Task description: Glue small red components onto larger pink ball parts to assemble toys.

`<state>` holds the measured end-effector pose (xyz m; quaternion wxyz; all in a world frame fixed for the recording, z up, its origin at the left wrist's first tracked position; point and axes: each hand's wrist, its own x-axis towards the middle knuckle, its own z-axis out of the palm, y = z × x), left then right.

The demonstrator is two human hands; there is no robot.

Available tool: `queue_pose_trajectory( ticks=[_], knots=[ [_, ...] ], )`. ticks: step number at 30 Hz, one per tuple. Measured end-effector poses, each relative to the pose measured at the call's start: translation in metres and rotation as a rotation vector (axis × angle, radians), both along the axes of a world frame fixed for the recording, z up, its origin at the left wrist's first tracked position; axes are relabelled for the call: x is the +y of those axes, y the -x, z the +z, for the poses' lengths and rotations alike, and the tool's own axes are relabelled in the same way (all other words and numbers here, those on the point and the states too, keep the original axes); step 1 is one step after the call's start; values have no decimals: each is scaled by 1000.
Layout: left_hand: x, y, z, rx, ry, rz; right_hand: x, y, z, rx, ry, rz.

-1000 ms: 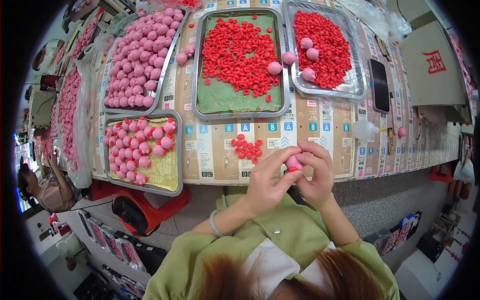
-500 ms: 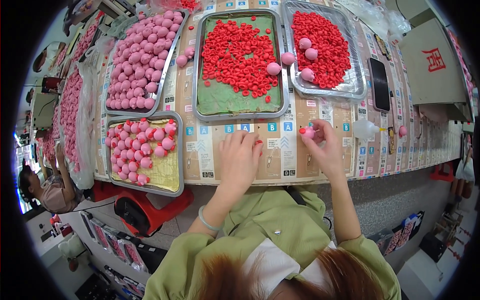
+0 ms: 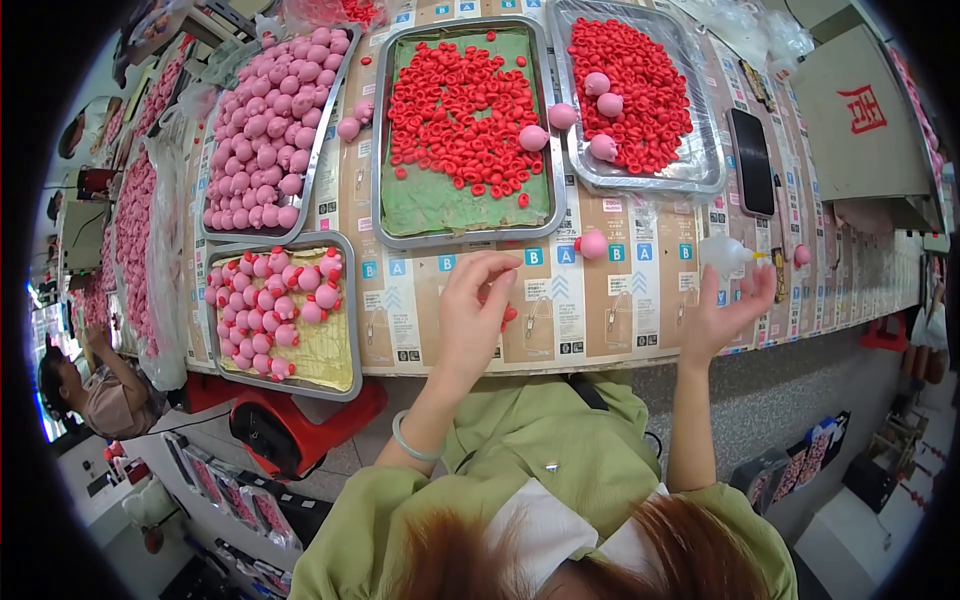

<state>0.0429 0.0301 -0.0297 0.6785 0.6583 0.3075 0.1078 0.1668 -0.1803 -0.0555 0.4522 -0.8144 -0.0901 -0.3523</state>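
My left hand point(image 3: 474, 312) is over the middle of the table near its front edge, fingers curled. Small red rings point(image 3: 509, 316) peek out at its palm side, partly hidden by the hand. My right hand point(image 3: 733, 308) is open, fingers spread and palm turned up, just below a clear squeeze bottle point(image 3: 727, 254) with a yellow tip that lies on its side. Between the hands, closer to the trays, a pink ball figure point(image 3: 594, 244) with a red piece on its left side rests on the table.
Red rings fill the green-lined tray point(image 3: 470, 238) and the plastic-covered tray point(image 3: 650, 188). Pink balls crowd the far left tray point(image 3: 330, 150); finished-looking pink-and-red ones lie in the yellow-lined tray point(image 3: 345, 392). A phone point(image 3: 752, 160) and grey box point(image 3: 860, 110) sit at right.
My right hand has let go of the pink ball figure, which now lies on the table, and has moved right to the squeeze bottle. My left hand has turned slightly, its fingers more curled.
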Motion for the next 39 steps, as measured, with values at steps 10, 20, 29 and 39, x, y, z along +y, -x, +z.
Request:
queue_pose_trajectory(
  ticks=[10, 20, 29, 39],
  knots=[
    [-3, 0, 16, -176, 970, -5, -22, -23, -1, 682, -437, 321],
    [-3, 7, 4, -203, 1223, 13, 17, 41, 65, 802, -349, 836],
    [-2, 12, 2, -238, 1268, -4, 37, 49, 75, 456, -135, 830],
    [-1, 12, 2, -244, 1268, -4, 40, 52, 73, 460, -47, 845]
  ],
)
